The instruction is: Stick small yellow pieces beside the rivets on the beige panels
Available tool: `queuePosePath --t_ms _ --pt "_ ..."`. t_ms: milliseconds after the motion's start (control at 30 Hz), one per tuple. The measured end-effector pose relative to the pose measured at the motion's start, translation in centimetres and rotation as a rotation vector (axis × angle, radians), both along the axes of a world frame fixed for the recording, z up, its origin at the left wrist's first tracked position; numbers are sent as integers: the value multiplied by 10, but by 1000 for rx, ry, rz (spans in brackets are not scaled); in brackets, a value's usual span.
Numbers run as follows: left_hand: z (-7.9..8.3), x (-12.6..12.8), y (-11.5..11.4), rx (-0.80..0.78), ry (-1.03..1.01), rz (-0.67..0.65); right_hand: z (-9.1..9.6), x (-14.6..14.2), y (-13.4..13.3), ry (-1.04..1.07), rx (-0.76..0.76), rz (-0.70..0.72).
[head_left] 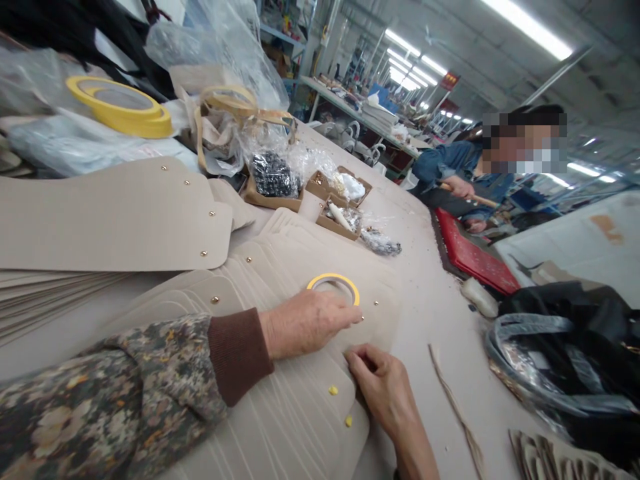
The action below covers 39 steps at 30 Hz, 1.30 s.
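My left hand (305, 323) rests palm-down on a fanned stack of beige cut panels (280, 267), fingers curled at the edge of a small yellow tape roll (334, 285). My right hand (383, 390) sits just below it with fingertips pinched against a panel's edge; whether anything is in the pinch is hidden. Two small yellow tape bits (340, 405) stick on the nearest panel. Brass studs dot the panels.
A second stack of studded beige panels (110, 217) lies at left, large yellow tape rolls (123, 107) behind. Cardboard trays of hardware (320, 193) and plastic bags sit beyond. A black bag (565, 360) is at right. A co-worker (460, 180) works over a red mat (473, 257).
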<state>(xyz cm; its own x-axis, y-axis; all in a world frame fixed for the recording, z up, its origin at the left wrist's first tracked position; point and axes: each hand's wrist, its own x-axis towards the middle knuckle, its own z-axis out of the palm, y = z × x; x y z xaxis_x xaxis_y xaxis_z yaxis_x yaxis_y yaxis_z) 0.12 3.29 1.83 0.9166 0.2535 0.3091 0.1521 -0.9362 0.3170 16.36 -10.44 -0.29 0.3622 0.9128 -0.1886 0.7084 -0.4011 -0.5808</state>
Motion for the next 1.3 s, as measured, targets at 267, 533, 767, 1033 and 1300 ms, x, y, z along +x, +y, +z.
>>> queuePosePath --t_ms 267,533,767,1033,1300 --pt "-9 2 -1 -71 -91 -1 0 -1 2 53 561 -39" --pt "-7 1 -4 -87 -38 -29 5 -13 18 -264 803 255" --pt "1 1 -3 -103 0 -10 0 -14 21 -452 818 206" --pt "-1 6 -5 19 -32 67 2 -20 26 84 598 -123" --pt "-1 6 -10 65 103 135 6 23 33 509 323 -394"
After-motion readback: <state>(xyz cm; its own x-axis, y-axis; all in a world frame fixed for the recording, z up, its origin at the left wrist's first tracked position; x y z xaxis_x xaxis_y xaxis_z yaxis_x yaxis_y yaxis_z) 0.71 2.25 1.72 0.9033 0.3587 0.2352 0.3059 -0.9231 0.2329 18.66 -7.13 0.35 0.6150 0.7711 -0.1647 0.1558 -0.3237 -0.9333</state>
